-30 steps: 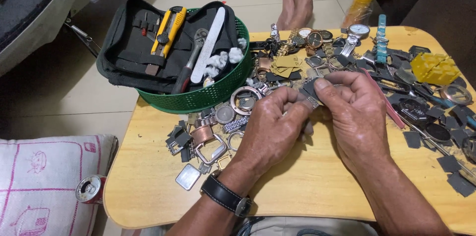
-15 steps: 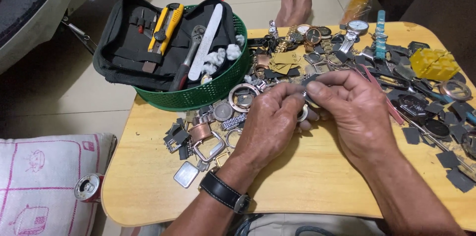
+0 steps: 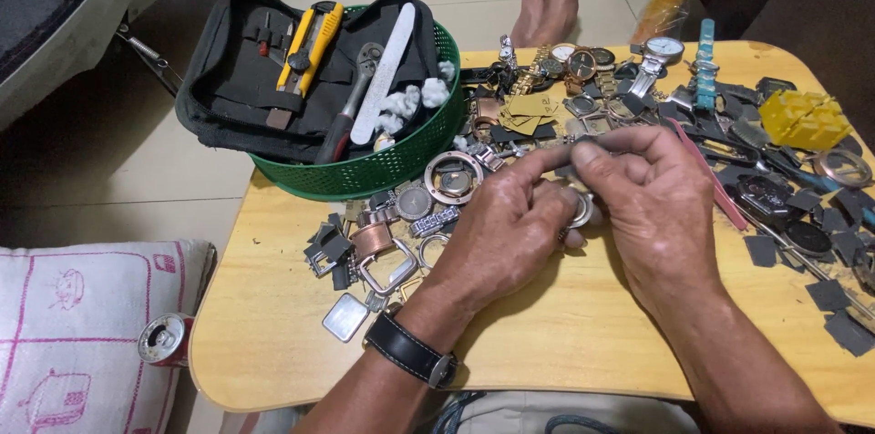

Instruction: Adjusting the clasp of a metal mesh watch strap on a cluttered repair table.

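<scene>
While the small round silver watch case is sitting pinched between both hands over the middle of the pale wooden table, its facing is hidden. The left hand and right hand are curling tight around it. Loose watch parts are crowding left, the green perforated plastic basket sitting far-left.

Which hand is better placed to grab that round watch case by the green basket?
Left. The left hand lies just below the round watch case beside the green basket; the right hand sits farther off.
</scene>
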